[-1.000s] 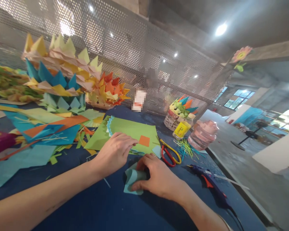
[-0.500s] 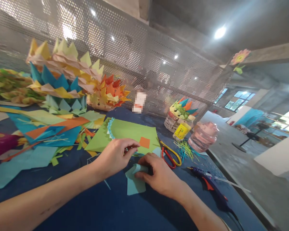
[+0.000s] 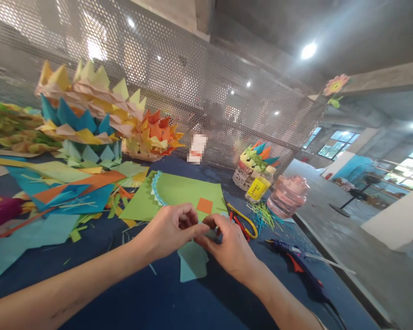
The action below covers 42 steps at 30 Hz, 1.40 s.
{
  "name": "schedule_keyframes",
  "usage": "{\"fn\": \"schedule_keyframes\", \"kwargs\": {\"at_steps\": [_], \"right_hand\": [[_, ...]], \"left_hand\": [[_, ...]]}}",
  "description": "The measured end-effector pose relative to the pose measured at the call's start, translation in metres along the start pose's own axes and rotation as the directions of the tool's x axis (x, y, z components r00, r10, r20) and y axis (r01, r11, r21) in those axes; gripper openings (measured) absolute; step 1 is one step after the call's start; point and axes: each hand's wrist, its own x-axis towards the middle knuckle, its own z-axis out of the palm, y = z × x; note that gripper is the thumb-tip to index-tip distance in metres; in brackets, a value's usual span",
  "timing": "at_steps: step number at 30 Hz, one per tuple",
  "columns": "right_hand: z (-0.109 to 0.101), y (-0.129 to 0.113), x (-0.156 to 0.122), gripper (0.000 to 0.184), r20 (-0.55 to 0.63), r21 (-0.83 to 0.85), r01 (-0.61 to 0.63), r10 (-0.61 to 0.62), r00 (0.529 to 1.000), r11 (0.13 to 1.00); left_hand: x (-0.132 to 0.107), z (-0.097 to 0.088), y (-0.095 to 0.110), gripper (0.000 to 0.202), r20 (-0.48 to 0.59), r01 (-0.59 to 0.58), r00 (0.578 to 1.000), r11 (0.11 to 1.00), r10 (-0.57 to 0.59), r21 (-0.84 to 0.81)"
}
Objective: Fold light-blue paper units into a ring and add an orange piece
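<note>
My left hand is closed in a pinch, its thumb tip meeting the fingertips of my right hand. What it pinches, if anything, is hidden. My right hand is closed on a small piece of light blue paper, mostly covered by the fingers. Just below both hands, a light blue paper sheet lies on the dark blue table. Beyond them is a green sheet bearing an orange paper square and a curved folded blue-and-white paper strip.
Scissors with red and yellow handles lie right of my right hand, near a glue gun. A yellow-labelled bottle and pink jar stand behind. Paper scraps and folded-paper rings fill the left.
My left hand has moved right and slightly down to meet my right fingertips. My right hand has lifted slightly, and the curled top of the light blue paper no longer shows the same way.
</note>
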Motion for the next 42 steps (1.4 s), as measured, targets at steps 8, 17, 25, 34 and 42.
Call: {"fn": "schedule_keyframes", "kwargs": {"at_steps": [8, 17, 25, 34, 42], "right_hand": [[-0.001, 0.001, 0.000, 0.039, -0.123, 0.226, 0.025, 0.003, 0.992, 0.974], [0.001, 0.003, -0.001, 0.029, -0.214, 0.129, 0.197, -0.167, 0.962, 0.972], [0.000, 0.001, 0.001, 0.017, -0.246, 0.367, 0.043, 0.053, 0.968, 0.929], [0.002, -0.004, 0.002, 0.016, -0.238, 0.517, -0.039, 0.187, 0.953, 0.855], [0.004, -0.004, 0.001, 0.020, -0.219, 0.561, -0.075, 0.236, 0.947, 0.824]], "left_hand": [[0.007, -0.006, 0.005, 0.023, 0.053, 0.203, 0.978, 0.871, -0.201, -0.448], [0.002, -0.008, 0.008, 0.025, 0.192, 0.346, 0.938, 0.741, -0.288, -0.576], [-0.001, -0.006, 0.013, 0.029, 0.227, 0.286, 0.955, 0.780, -0.189, -0.556], [0.002, 0.002, 0.006, 0.024, 0.112, 0.090, 0.993, 0.891, -0.044, -0.444], [0.003, 0.002, 0.005, 0.025, 0.107, 0.111, 0.991, 0.911, -0.074, -0.397]]}}
